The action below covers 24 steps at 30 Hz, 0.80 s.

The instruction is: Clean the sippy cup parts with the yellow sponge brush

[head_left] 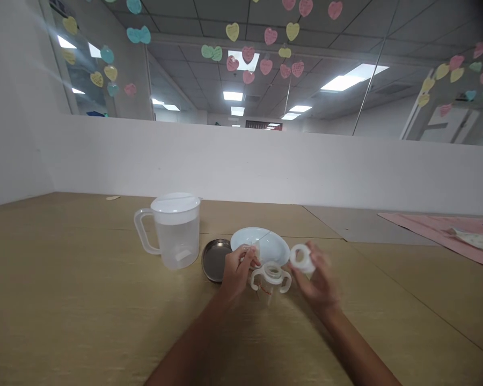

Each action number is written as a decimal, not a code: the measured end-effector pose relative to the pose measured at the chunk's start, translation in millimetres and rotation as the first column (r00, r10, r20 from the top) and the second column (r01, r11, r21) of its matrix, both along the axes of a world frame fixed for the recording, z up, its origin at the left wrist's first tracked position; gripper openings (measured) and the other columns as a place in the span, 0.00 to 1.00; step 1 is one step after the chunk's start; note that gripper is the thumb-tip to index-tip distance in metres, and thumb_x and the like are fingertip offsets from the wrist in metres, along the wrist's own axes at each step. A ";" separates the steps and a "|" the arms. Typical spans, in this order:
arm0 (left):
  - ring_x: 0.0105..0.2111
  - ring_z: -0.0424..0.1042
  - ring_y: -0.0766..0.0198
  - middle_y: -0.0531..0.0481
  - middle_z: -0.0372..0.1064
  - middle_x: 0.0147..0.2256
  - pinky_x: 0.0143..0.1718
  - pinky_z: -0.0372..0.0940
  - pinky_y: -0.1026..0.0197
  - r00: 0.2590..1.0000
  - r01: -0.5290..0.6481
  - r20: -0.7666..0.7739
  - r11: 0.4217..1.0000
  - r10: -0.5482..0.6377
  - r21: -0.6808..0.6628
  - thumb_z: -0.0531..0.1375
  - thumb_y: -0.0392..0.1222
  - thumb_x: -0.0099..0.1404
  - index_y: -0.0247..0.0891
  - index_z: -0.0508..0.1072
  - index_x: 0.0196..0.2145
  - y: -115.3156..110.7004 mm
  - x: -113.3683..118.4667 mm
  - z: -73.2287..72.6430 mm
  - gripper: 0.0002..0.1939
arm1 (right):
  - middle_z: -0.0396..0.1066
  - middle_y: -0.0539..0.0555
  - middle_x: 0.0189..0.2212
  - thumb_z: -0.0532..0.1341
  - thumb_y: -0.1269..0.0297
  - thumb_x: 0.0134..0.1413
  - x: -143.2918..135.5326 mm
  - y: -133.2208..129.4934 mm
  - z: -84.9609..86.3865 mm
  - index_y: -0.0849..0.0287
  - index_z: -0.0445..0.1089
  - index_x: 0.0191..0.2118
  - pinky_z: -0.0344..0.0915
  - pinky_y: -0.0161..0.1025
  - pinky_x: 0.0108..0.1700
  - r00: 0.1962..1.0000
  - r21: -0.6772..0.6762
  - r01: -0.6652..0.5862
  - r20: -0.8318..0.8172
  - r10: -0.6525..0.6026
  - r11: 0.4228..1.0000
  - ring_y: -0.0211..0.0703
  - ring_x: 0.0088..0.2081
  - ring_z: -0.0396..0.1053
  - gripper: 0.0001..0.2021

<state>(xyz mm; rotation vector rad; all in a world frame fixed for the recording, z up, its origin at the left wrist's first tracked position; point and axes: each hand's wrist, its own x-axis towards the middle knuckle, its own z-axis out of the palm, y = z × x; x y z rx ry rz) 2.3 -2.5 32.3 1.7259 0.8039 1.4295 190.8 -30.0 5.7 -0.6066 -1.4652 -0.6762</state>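
A clear baby bottle (268,289) with two white handles stands uncapped between my hands, its round mouth facing up. My right hand (320,279), slightly blurred, grips a white ring collar (301,258) just right of the bottle. My left hand (238,269) pinches a small translucent piece, perhaps a nipple (256,252), over the near left rim of a white bowl (276,247). Left of that hand lies a round dark metal dish (214,261), partly covered by the fingers.
A clear lidded pitcher (179,241) with its handle to the left stands left of the metal dish. A pink cloth (438,230) with a pale item on it lies at the far right. Behind the table (104,300) rises a white wall with windows above.
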 end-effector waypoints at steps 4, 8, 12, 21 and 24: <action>0.37 0.68 0.60 0.47 0.71 0.36 0.42 0.61 0.58 0.893 -0.305 -0.241 0.906 0.379 0.292 0.53 0.49 0.62 0.38 0.72 0.38 23.0 -10.6 -19.2 0.14 | 0.67 0.60 0.46 0.64 0.65 0.48 9.5 22.6 7.1 0.58 0.58 0.53 0.69 0.42 0.44 0.824 -0.162 -0.170 -0.565 0.050 0.972 0.45 0.44 0.70 0.26; 0.43 0.66 0.54 0.43 0.70 0.41 0.44 0.60 0.52 0.754 -0.323 -0.425 0.846 0.501 0.424 0.52 0.43 0.63 0.37 0.71 0.44 41.7 -14.3 -38.8 0.15 | 0.72 0.58 0.36 0.60 0.56 0.50 15.2 39.4 -5.4 0.62 0.63 0.47 0.68 0.42 0.39 0.794 -0.468 -0.310 -0.607 -0.046 0.828 0.44 0.37 0.71 0.20; 0.42 0.67 0.54 0.44 0.71 0.40 0.45 0.60 0.50 0.701 -0.306 -0.470 0.821 0.537 0.482 0.51 0.42 0.63 0.37 0.68 0.48 51.1 -15.9 -48.9 0.16 | 0.72 0.56 0.37 0.60 0.50 0.45 14.3 46.9 -19.8 0.59 0.70 0.38 0.64 0.46 0.44 0.903 -0.745 -0.160 -0.375 -0.209 0.647 0.48 0.40 0.69 0.18; 0.53 0.58 0.48 0.37 0.57 0.53 0.52 0.52 0.44 0.613 -0.513 -0.290 0.649 0.735 0.561 0.50 0.45 0.64 0.37 0.69 0.48 47.9 -23.5 -44.4 0.17 | 0.67 0.60 0.45 0.60 0.48 0.43 17.1 58.2 -32.3 0.58 0.74 0.30 0.58 0.46 0.51 0.947 -0.836 0.034 -0.148 -0.285 0.548 0.51 0.48 0.64 0.17; 0.56 0.51 0.44 0.33 0.49 0.56 0.55 0.46 0.40 0.507 -0.728 -0.083 0.478 0.858 0.491 0.52 0.47 0.63 0.33 0.62 0.53 47.1 -37.5 -35.6 0.24 | 0.65 0.61 0.47 0.60 0.50 0.45 18.1 59.7 -33.4 0.58 0.75 0.30 0.54 0.48 0.54 0.949 -0.846 0.098 -0.079 -0.306 0.525 0.54 0.54 0.58 0.16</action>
